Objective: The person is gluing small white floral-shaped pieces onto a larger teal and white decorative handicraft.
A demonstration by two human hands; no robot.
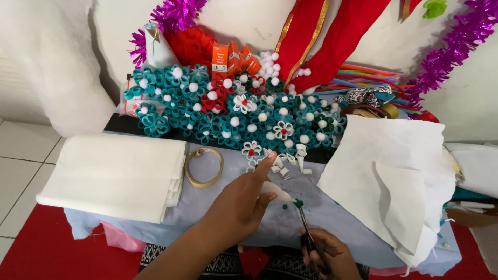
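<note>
My left hand (243, 202) pinches a small white folded felt piece (276, 192) over the light blue cloth (218, 202). My right hand (326, 254), low at the bottom edge, grips dark scissors (306, 228) whose tips point up at the end of that white piece, by a tiny green bit (299, 204). Just beyond my fingers lie loose white felt petals (286, 165) and a white flower with a red centre (251, 149).
A heap of teal, white and red felt flowers with pom-poms (233, 111) fills the back. A folded white felt stack (116, 173) lies left, a tape ring (204, 166) beside it, cut white felt sheets (394, 176) right. Orange boxes (231, 58), red ribbon and purple tinsel stand behind.
</note>
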